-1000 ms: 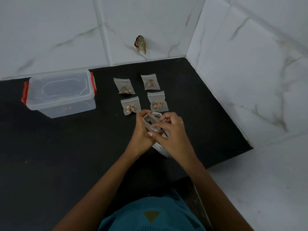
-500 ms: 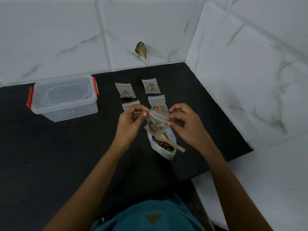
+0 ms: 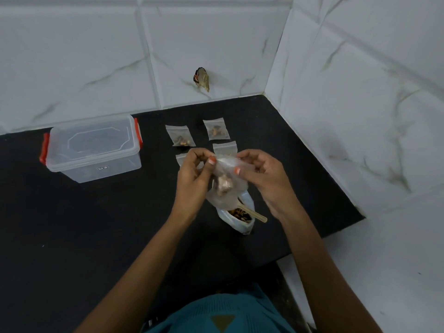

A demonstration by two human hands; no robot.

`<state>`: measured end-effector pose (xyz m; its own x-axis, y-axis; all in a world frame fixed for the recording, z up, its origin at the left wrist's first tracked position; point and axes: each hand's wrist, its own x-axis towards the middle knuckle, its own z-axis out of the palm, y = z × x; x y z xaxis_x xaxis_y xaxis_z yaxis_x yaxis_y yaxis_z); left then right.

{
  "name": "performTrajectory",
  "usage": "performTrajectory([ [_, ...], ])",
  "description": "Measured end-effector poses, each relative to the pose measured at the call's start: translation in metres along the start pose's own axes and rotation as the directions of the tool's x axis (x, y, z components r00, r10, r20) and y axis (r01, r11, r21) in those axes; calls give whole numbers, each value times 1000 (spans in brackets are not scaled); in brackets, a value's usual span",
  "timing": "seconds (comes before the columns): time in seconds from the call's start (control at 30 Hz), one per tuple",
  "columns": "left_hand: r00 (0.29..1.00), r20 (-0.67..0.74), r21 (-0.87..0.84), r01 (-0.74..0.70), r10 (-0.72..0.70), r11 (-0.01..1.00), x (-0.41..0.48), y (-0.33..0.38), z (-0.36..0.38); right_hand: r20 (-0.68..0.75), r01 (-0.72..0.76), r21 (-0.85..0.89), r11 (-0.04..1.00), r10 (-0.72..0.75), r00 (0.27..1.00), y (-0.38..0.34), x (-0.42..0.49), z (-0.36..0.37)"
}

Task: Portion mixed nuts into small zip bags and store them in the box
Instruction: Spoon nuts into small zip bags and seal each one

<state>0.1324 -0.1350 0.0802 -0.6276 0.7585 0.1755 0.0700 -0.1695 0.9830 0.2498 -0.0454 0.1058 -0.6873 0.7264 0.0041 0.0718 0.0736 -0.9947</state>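
Clear plastic: pinches top edge of zip bag [image 3: 224,186] with left hand [image 3: 192,177] and right hand [image 3: 264,176], now lifts it higher mid-frame, above nut pouch [image 3: 241,223]; likely sealing before box [image 3: 93,150].

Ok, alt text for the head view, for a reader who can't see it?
The left hand and right hand pinch the top of a zip bag of nuts over an open pouch with a spoon in it, on a black counter. Four filled bags lie behind, two partly hidden; a closed clear box stands at left.
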Motion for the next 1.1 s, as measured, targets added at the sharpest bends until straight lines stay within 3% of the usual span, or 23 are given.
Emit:
performTrajectory([
  [0.07, 999, 27, 32, -18, 17, 999, -2, 1, 2, -85, 43, -110, 993, -52, 995, 0, 2, 1],
  [0.2, 998, -54, 18, 14, -13, 1000, 1, -1, 0, 37, -33, 5, 999, 33, 999, -2, 1, 4],
  [0.3, 1000, -30, 66, 9, -7, 998, 2, -3, 0, -83, -4, -88, 996, -3, 997, -1, 5, 2],
  [0.4, 997, -71, 39, 16, -13, 999, 3, -2, 0, 43, -95, 78, 992, 91, 995, -2, 7, 1],
  [0.5, 999, -47, 83, -5, 9, 997, 6, -2, 1, -45, -70, -35, 997, 68, 997, -1, 9, 1],
  [0.6, 998, -57, 21, 5, -4, 1000, 8, -2, 1, -18, -147, 183, 972, 153, 988, 0, 11, 2],
  [0.87, 988, 62, -138, 146, -138, 980, 12, 0, -3, -162, -184, 187, 965, 215, 963, 3, 17, 3],
  [1.0, 986, 85, 31, 142, -144, 989, 19, 0, -3, -133, -151, 152, 977, 172, 976, 3, 19, 6],
  [1.1, 992, 78, 66, 94, -99, 993, 23, 0, -4, -140, -118, 144, 983, 138, 980, 2, 20, 9],
])
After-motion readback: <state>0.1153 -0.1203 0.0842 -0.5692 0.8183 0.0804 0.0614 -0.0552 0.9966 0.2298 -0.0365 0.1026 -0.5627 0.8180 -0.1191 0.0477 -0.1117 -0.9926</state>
